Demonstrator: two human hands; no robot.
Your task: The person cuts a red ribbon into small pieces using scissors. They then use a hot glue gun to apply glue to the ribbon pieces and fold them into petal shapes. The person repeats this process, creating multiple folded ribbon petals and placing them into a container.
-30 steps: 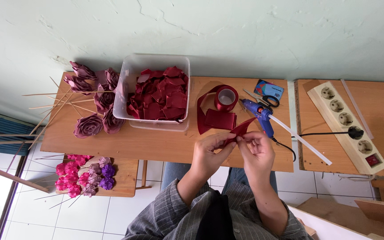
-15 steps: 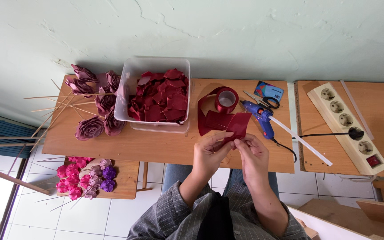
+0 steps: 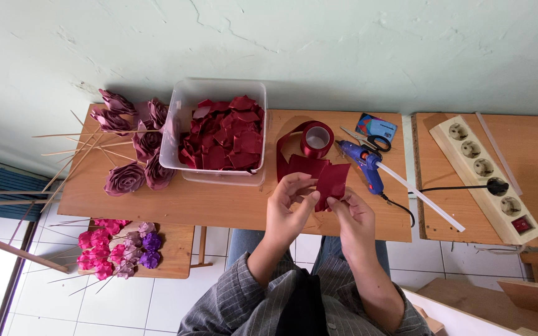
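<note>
Both hands are pinched shut on the same dark red ribbon piece (image 3: 331, 182) — left hand (image 3: 291, 208) gripping its near edge, right hand (image 3: 353, 218) holding from underneath at about 5 o'clock, right over the front edge of the wooden table (image 3: 219, 202). The ribbon roll (image 3: 316, 138) sits at 12 o'clock from the hands, and the blue glue gun (image 3: 362, 163) lies just beside them at 2 o'clock. I'd say satin that slick could slide out of a fingertip pinch, or a knuckle could brush the gun's nozzle — it's really close.
</note>
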